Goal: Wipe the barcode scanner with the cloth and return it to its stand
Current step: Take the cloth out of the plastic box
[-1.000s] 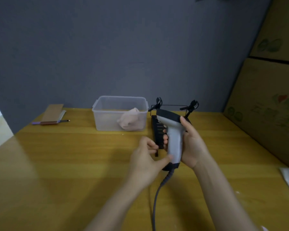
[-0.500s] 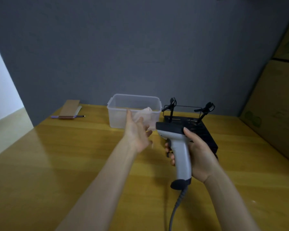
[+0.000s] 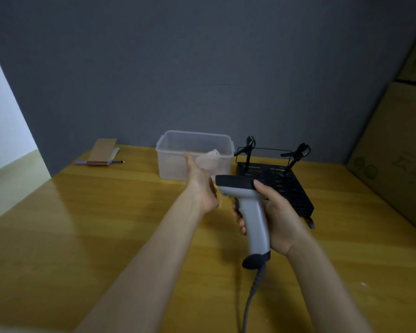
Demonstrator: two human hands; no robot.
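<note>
scanner [image 3: 249,207] upright above the table [image 3: 82,224], right hand [image 3: 277,219] clenched around its grey handle, near the black stand [image 3: 281,186]. left hand [image 3: 201,186] open, fingers spread, reaching far toward the pink cloth [image 3: 210,161] inside the clear tub [image 3: 168,150]

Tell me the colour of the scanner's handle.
Light grey handle, black head, in the head view.

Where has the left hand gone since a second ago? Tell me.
Yes, it moved. The left hand left the scanner and reached forward to the clear box holding the cloth.
</note>
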